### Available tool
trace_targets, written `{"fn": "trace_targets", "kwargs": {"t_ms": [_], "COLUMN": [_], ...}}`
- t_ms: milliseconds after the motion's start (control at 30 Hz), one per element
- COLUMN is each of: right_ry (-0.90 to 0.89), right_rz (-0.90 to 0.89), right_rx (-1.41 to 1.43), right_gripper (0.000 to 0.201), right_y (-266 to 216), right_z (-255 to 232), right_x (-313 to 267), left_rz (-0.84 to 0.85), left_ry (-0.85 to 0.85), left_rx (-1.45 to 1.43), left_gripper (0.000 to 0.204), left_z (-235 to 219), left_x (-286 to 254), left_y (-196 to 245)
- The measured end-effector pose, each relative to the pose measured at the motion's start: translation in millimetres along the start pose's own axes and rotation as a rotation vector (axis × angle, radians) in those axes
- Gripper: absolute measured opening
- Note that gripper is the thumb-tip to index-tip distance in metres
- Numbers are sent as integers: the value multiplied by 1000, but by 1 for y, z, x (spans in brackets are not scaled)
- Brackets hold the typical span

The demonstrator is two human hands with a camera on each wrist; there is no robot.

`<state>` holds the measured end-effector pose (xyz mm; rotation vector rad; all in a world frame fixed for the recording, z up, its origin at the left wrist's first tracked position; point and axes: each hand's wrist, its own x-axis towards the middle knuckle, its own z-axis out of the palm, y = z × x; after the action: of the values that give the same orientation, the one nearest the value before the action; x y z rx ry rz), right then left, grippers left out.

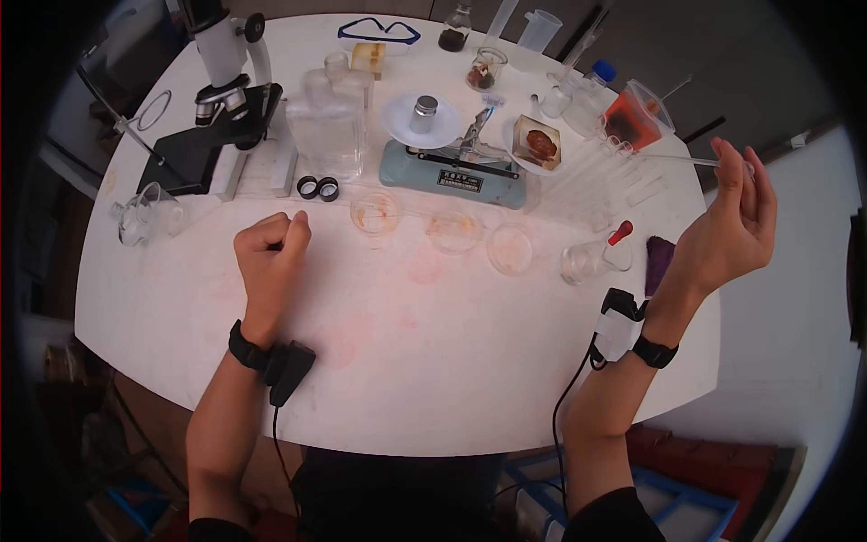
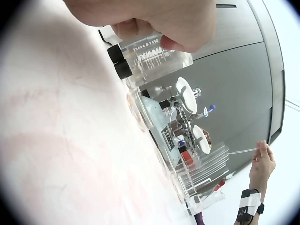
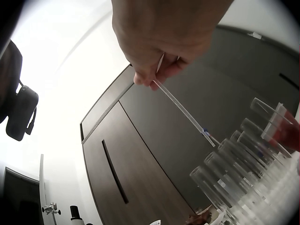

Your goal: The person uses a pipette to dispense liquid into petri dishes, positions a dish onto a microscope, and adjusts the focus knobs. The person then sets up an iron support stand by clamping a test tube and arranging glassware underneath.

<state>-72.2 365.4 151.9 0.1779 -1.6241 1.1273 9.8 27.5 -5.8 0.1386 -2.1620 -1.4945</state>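
In the head view my right hand is raised at the right, pinching a thin clear glass rod or tube. The right wrist view shows the tube slanting down from the fingertips, its lower end just above the mouths of clear test tubes standing in a rack. My left hand is held over the left half of the table with its fingers curled in and nothing visible in it. In the left wrist view, that hand appears in front of a clear bottle.
A blue-green balance stands at the table's middle back, a microscope at the back left. Petri dishes lie before the balance; a flask with a red-bulbed dropper is near the right. A beaker holds red liquid.
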Motion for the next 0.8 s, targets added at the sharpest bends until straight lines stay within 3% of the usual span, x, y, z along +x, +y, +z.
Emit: {"fn": "trace_targets", "kwargs": {"t_ms": [167,300,533,800], "right_ry": [89,60,-134,-194], "right_rz": [-11,-80,142,268], "right_rx": [-12,-1,-64,-71], "right_gripper": [23,22,22,23], "right_y": [-12,-18,3,30], "right_z": [-11,-28,-50,-72], "right_x": [6,10,-8,-26], "left_rz": [2,-1,20,43], "left_ry": [4,35,69,66], "left_rx": [-45,-120,-106,-115], "left_gripper": [41,41,39,39], "left_z": [2,6,6,10], "left_x": [0,0,5,3], "left_y": [1,-6,-16,-14]}}
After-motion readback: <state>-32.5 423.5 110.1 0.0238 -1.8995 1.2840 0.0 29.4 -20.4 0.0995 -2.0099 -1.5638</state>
